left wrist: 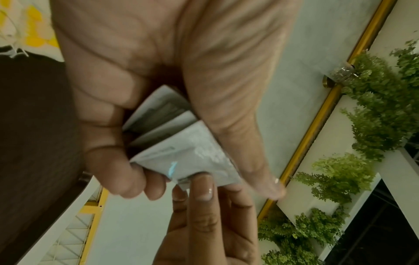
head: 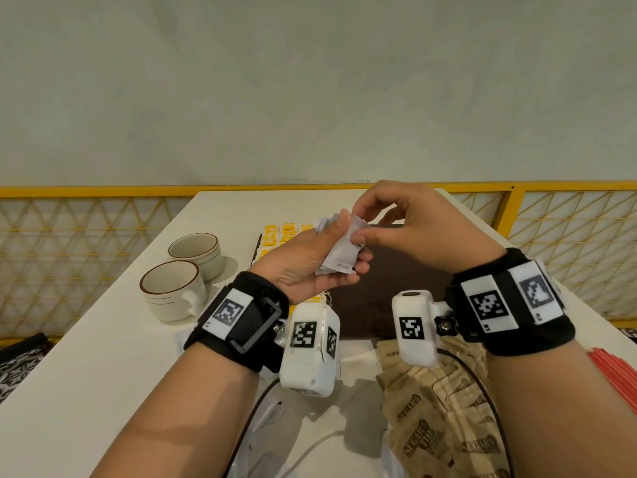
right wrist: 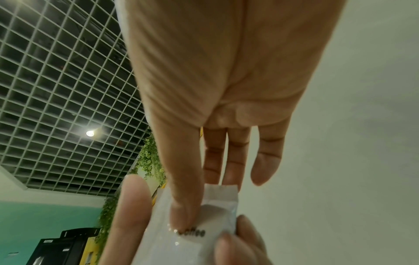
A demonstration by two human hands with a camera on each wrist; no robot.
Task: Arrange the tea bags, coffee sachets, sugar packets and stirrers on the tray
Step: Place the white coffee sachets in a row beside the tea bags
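My left hand [head: 339, 251] grips a small stack of white coffee sachets [head: 343, 253], held above the dark brown tray [head: 396, 291]. My right hand [head: 360, 231] pinches the top edge of the front sachet. In the left wrist view the sachets [left wrist: 181, 152] are fanned between thumb and curled fingers. In the right wrist view my thumb presses on a sachet [right wrist: 204, 233] printed "Coffee". Yellow tea bags [head: 279, 236] lie along the tray's left side. Brown sugar packets [head: 434, 408] lie in a loose heap on the table near me. Red stirrers [head: 617, 377] lie at the right edge.
Two cream cups with brown rims [head: 194, 251] [head: 172, 291] stand left of the tray on the white table [head: 86, 391]. A yellow lattice railing [head: 86, 229] runs behind the table. More white packets [head: 269, 419] lie partly hidden under my left forearm.
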